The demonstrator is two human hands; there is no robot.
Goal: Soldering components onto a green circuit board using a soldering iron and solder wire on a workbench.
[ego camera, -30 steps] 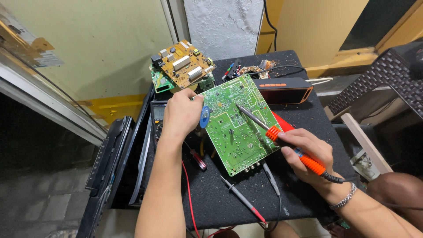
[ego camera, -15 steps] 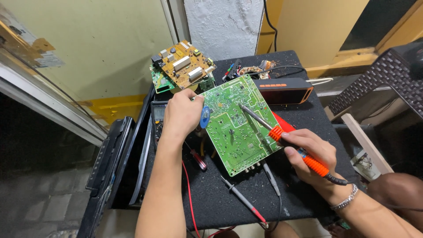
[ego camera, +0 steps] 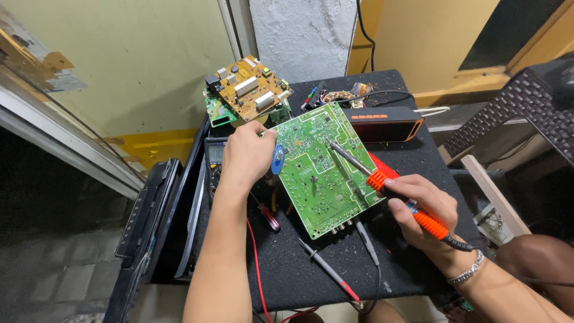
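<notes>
Right hand (ego camera: 421,206) is clamped around the orange grip of the iron (ego camera: 382,179), pen-style, thumb on top; left hand (ego camera: 246,152) is closed on the left edge of the board (ego camera: 320,170), fingers curled over the rim with a small blue disc (ego camera: 277,160) showing just beside the thumb. Board is the landmark: green, solder side up, lying tilted on the black mat (ego camera: 406,263), its long axis running from far-left to near-right. Iron lies across the board's right half, long axis from the near-right corner up toward board centre, tip pointing up-left and sitting on or just above the middle; can't tell if it touches. Cord trails off past the wrist. Handling, as I read it: iron is light and rigid, hot metal shaft, so hold only on the orange grip. Board is light, stiff, fragile at the pins; edge grip is right, keep fingers off the joints. Probes (ego camera: 335,275) lie on the mat just below the board's near edge, a red-handled screwdriver (ego camera: 267,215) off its left corner, a black-and-orange speaker (ego camera: 382,122) beyond its far-right edge, a second brown board (ego camera: 245,90) beyond its far-left corner.
</notes>
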